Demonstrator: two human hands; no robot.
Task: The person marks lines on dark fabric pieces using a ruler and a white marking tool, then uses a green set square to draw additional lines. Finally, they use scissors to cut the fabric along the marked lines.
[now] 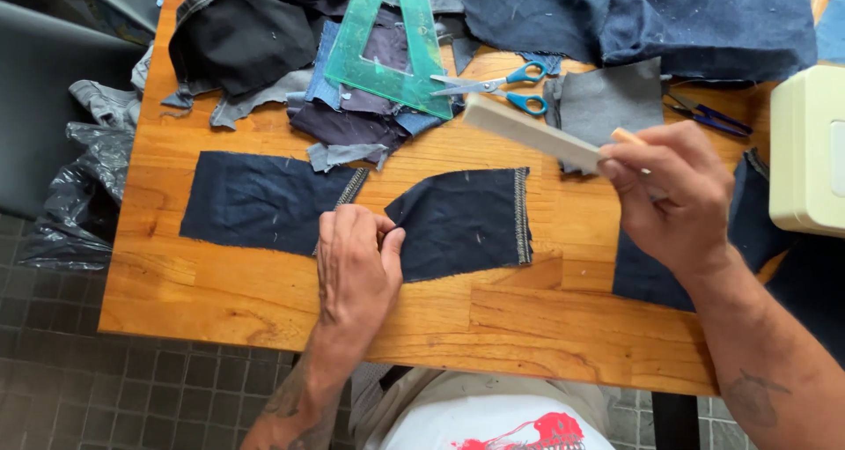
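Pressing our left hand (356,265) flat, we pinned the dark denim piece (464,223) steady while our right hand (673,199) pinched a pale ruler (531,133).

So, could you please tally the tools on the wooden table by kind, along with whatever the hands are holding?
Scissors with blue handles: 1
Small dark-handled snips: 1
Green see-through triangle ruler: 1
Pale straight ruler, held in the right hand: 1
Total: 4
The left hand holds no tool; it presses on dark denim pieces.
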